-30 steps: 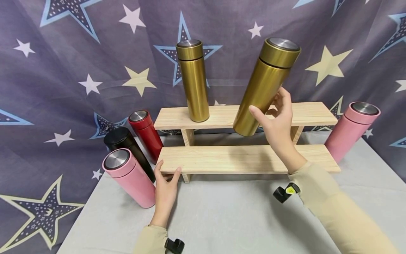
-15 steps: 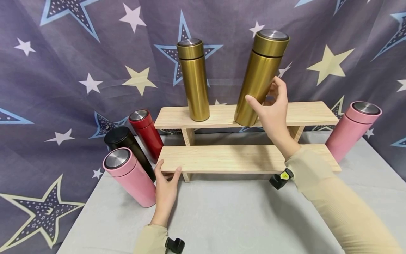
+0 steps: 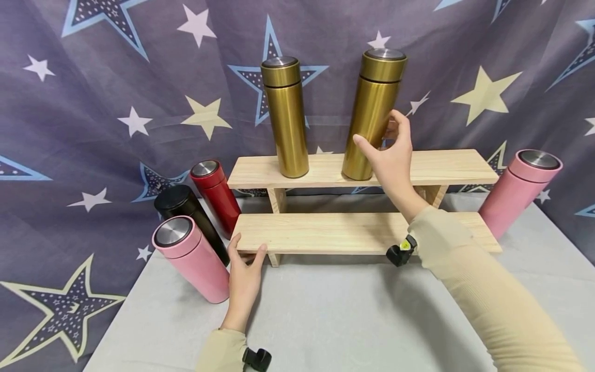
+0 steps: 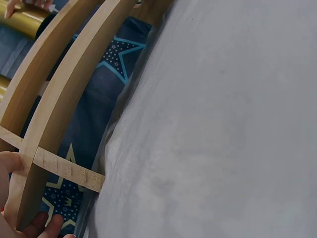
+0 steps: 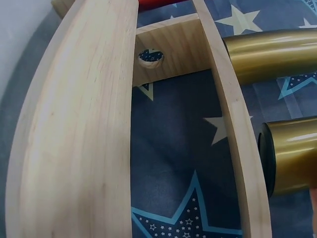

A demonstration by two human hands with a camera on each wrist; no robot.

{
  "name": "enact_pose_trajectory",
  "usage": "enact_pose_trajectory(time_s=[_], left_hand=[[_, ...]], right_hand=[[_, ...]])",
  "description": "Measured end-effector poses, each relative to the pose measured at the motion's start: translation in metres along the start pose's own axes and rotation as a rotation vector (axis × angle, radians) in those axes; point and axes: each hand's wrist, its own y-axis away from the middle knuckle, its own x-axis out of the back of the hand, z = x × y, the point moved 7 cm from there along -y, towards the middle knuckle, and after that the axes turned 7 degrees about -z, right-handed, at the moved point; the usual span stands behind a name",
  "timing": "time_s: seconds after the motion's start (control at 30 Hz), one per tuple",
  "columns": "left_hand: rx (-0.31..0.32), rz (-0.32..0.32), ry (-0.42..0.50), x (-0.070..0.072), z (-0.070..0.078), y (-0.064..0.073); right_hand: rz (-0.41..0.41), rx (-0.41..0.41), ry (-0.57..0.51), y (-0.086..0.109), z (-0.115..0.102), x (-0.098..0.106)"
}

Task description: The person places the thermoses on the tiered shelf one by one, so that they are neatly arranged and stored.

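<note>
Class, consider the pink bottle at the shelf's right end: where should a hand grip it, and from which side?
Grip the pink bottle round the middle of its body, below the lid, probably from the front right. It stands lid up, its body a straight cylinder. The wooden shelf sits close on its left, while table shows on its right.

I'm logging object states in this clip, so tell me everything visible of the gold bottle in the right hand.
The gold bottle is a tall cylinder, metallic-looking and glossy, with a matching cap on, a thin dark seam below it and a silvery disc on top. It leans slightly rightward in the head view. The right hand grips its lower half. Its base is at the wooden shelf's upper board; whether it rests there fully is unclear. The other gold bottle stands apart, to its left.
</note>
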Motion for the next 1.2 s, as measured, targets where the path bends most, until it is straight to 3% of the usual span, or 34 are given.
enact_pose_trajectory(time_s=[1.2], left_hand=[[0.002, 0.002, -0.010, 0.000, -0.002, -0.001]], right_hand=[[-0.048, 0.003, 0.135, -0.013, 0.005, -0.021]])
